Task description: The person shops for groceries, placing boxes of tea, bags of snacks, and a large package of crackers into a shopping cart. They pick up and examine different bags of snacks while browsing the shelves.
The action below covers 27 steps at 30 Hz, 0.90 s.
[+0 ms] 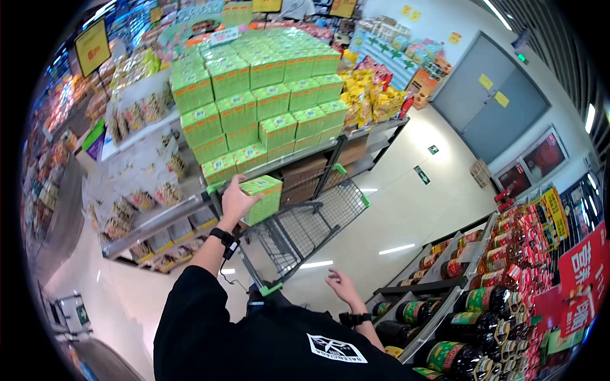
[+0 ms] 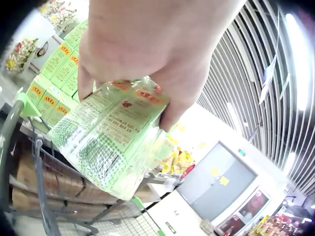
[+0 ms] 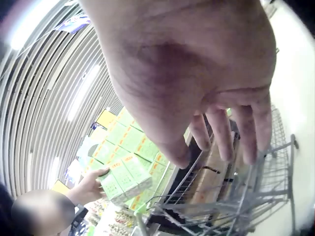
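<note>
My left hand [image 1: 236, 202] grips a green pack of boxes [image 1: 265, 202] wrapped in clear film, held in front of the shelf edge by the cart's handle end. In the left wrist view, thumb and fingers clasp the pack's [image 2: 115, 140] sides from above, and two boxes show side by side under the film. A tall stepped stack of matching green packs [image 1: 248, 73] stands just beyond. My right hand [image 1: 344, 287] hangs in the air beside the shopping cart [image 1: 298, 232], holding nothing; its fingers [image 3: 221, 132] are loosely bent in the right wrist view.
Bagged dry goods [image 1: 136, 190] fill the shelf left of the stack; yellow snack bags [image 1: 372, 98] sit to its right. On my right stands a rack of dark bottles [image 1: 476, 317] with a red sign [image 1: 581, 279]. Grey double doors [image 1: 489, 95] are at the back.
</note>
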Each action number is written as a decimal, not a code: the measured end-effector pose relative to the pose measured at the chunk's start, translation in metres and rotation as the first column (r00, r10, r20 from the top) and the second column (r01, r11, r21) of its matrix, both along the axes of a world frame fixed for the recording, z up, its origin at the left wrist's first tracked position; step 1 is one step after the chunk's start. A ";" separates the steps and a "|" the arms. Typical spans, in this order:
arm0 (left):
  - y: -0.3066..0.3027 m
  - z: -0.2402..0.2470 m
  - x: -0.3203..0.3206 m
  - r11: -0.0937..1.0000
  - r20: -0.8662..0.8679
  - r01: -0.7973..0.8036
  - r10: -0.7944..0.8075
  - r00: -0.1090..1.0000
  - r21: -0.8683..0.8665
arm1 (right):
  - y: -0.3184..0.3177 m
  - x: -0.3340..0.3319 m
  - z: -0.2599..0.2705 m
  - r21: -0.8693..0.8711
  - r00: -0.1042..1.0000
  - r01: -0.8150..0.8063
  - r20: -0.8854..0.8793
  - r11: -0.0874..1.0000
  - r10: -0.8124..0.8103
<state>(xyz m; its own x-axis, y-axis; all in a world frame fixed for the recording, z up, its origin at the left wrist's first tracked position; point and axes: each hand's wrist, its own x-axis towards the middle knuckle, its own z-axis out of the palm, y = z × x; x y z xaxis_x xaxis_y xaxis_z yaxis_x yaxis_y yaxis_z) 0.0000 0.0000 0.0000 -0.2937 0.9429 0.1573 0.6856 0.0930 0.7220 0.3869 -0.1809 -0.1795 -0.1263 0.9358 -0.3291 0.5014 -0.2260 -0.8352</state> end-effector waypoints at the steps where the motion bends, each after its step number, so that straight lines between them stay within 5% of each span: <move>1: -0.010 0.010 -0.003 1.000 0.008 0.008 -0.008 1.000 0.017 | 0.019 -0.024 0.011 0.009 0.996 -0.033 -0.081 0.999 0.034; 2: -0.021 0.018 0.000 0.999 -0.014 0.017 -0.016 1.000 0.040 | 0.036 -0.047 0.025 0.019 0.985 -0.067 -0.159 0.998 0.069; 3: -0.093 -0.033 0.095 0.994 0.159 0.059 -0.045 0.986 -0.089 | -0.025 0.047 0.065 -0.255 0.985 -0.054 -0.175 0.965 0.009; 6: -0.103 -0.026 0.091 0.986 0.065 0.167 -0.165 0.984 -0.024 | 0.038 -0.051 0.086 -0.540 0.662 -0.167 -0.681 0.825 -0.312; 7: -0.111 -0.046 0.101 0.967 0.001 0.230 -0.232 0.973 0.107 | 0.045 -0.061 0.091 -0.566 0.680 -0.174 -0.661 0.806 -0.318; 9: -0.124 -0.078 0.114 0.933 0.037 0.322 -0.331 0.943 0.161 | 0.059 -0.071 0.099 -0.794 0.448 -0.114 -0.578 0.598 -0.682; 13: -0.129 -0.096 0.117 0.932 0.067 0.324 -0.338 0.939 0.163 | 0.073 -0.066 0.098 -0.858 0.501 -0.147 -0.493 0.491 -0.711; 15: -0.128 -0.098 0.113 0.807 -0.103 0.540 -0.532 0.841 0.240 | 0.079 -0.066 0.088 -0.906 0.536 -0.106 -0.399 0.409 -0.744; 19: -0.106 -0.102 0.129 0.628 -0.122 0.768 -0.758 0.640 0.125 | 0.109 -0.067 0.082 -0.959 0.606 -0.005 -0.229 0.284 -0.762; 21: -0.091 -0.119 0.141 0.675 -0.123 0.725 -0.715 0.689 0.139 | 0.136 -0.062 0.076 -0.946 0.668 -0.054 -0.272 0.320 -0.692; 22: -0.086 -0.124 0.142 0.718 -0.077 0.677 -0.675 0.734 0.161 | 0.150 -0.061 0.071 -0.984 0.600 0.033 -0.122 0.177 -0.790; 23: -0.082 -0.130 0.146 0.758 -0.024 0.627 -0.634 0.773 0.179 | 0.162 -0.060 0.063 -0.986 0.625 0.035 -0.105 0.162 -0.773; 25: -0.075 -0.122 0.118 0.850 0.120 0.514 -0.525 0.842 0.116 | 0.189 -0.056 0.034 -0.920 0.706 0.031 -0.257 0.391 -0.660; 27: -0.066 -0.151 0.096 0.981 0.174 0.171 -0.184 0.967 0.090 | 0.230 -0.051 0.000 -0.917 0.738 0.024 -0.253 0.399 -0.626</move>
<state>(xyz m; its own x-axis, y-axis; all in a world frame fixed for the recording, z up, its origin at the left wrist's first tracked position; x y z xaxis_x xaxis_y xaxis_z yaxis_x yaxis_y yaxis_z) 0.0962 -0.0658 -0.1505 -0.1527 0.9702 0.1879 0.5437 -0.0763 0.8358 0.3358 0.0488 -0.1799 -0.2928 0.2313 -0.9278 -0.1985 -0.9639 -0.1777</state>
